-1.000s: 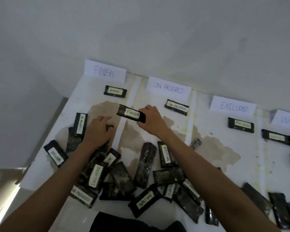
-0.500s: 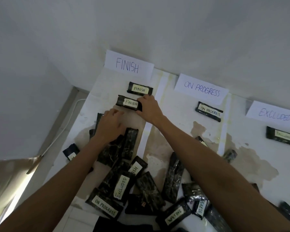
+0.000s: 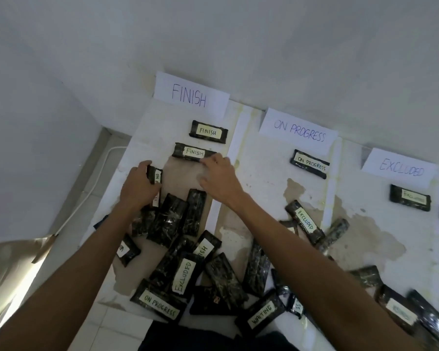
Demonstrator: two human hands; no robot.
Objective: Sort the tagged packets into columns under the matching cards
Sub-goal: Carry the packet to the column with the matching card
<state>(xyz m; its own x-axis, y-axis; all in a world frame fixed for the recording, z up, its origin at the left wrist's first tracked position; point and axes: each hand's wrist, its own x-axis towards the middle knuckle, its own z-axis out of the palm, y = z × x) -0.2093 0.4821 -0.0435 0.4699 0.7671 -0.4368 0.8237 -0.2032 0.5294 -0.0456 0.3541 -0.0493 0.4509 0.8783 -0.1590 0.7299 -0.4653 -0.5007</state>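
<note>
Packets in dark wrapping lie heaped at the near edge of the white tabletop (image 3: 261,188), some showing tags: an "ON PROGRESS" packet (image 3: 159,302), an "EXCLUDED" packet (image 3: 185,276) overlapping it, and a "WAITING" packet (image 3: 260,315) further right. Another packet tagged "EXCLUDED" (image 3: 305,221) lies tilted near the strip dividing the middle columns. Beyond the heap, the left hand (image 3: 140,184) has its fingers curled around the end of a packet whose tag begins "ON" (image 3: 155,175), gripping it at the left of the first column. The right hand (image 3: 219,177) reaches forward, its fingertips (image 3: 208,161) touching the near right corner of a "FINISH" packet (image 3: 193,152) that lies flat on the tabletop; whether they pinch it or only press on it cannot be told. Just past it lies a second "FINISH" packet (image 3: 208,131), under the FINISH card (image 3: 190,97). To the right, one packet (image 3: 310,163) sits under the ON PROGRESS card (image 3: 298,130), and another (image 3: 410,198) under the EXCLUDED card (image 3: 401,169).
</note>
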